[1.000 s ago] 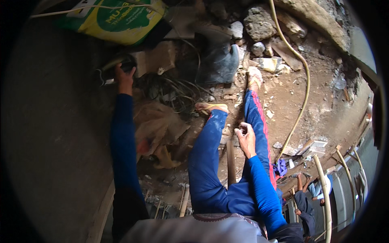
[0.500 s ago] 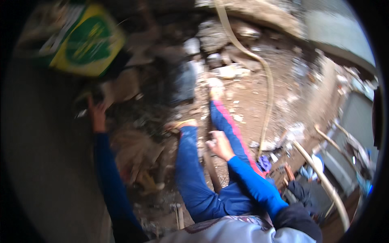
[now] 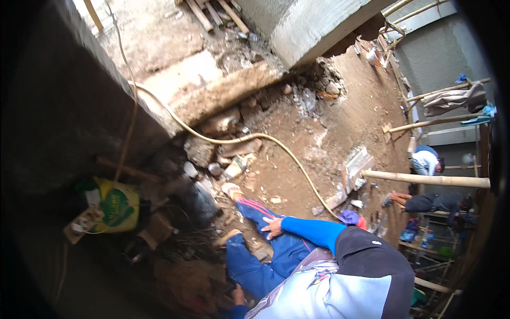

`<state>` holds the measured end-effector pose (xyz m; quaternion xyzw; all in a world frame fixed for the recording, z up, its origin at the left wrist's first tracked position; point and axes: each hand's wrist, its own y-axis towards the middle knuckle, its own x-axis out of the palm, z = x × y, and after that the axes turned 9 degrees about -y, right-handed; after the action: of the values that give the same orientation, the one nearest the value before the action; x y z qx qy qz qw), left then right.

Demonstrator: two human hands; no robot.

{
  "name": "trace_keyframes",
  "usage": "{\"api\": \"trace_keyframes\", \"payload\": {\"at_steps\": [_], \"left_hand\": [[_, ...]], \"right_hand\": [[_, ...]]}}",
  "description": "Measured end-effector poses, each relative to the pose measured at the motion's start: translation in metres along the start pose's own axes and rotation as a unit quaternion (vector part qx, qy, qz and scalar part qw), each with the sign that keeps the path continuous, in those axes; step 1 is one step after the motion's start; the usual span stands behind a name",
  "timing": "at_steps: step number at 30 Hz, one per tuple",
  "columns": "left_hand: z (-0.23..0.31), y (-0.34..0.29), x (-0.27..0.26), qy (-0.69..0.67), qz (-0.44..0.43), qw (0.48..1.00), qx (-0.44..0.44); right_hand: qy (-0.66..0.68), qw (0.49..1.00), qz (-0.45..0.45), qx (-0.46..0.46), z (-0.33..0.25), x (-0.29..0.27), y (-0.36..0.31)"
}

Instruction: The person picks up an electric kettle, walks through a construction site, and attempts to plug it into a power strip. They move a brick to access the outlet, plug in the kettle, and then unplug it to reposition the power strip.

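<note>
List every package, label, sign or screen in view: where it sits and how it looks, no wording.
Sack: lower left, at the foot of the grey wall; bulging bag, yellow with a green round emblem.
Flat packet: on the rubble beside the yellow hose; small, pale, crumpled.
No signs or screens show.

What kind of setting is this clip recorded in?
Most likely an outdoor building site. Bare dirt ground strewn with rubble, a raw concrete beam overhead, bamboo poles lashed like scaffolding, and a long hose trailing across the earth all point that way.
</note>
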<state>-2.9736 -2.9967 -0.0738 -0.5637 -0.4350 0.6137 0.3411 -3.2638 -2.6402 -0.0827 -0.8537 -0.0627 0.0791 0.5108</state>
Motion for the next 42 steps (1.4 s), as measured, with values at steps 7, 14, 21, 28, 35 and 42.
{"api": "trace_keyframes", "payload": {"at_steps": [7, 14, 21, 28, 35, 42], "left_hand": [[0.109, -0.064, -0.003, -0.073, -0.127, 0.975, 0.168], [0.282, -0.104, 0.009, -0.175, -0.155, 0.915, 0.329], [0.268, -0.114, 0.037, -0.002, -0.224, 0.926, 0.305], [0.258, -0.161, 0.134, 0.386, -0.175, 0.835, 0.35], [0.348, -0.245, 0.319, 0.472, -0.167, 0.764, 0.407], [0.486, -0.431, 0.591, 0.249, -0.329, 0.736, 0.536]], "right_hand": [[0.299, 0.941, -0.096, 0.124, 0.093, 0.006, -0.074], [0.496, 0.861, 0.043, 0.103, 0.12, 0.111, -0.13], [0.683, 0.659, 0.315, 0.002, 0.116, 0.145, -0.168], [0.746, 0.428, 0.507, -0.052, 0.183, 0.13, -0.263], [0.652, 0.465, 0.568, 0.192, 0.358, 0.121, -0.353], [0.595, 0.46, 0.543, 0.373, 0.522, 0.208, -0.432]]}}
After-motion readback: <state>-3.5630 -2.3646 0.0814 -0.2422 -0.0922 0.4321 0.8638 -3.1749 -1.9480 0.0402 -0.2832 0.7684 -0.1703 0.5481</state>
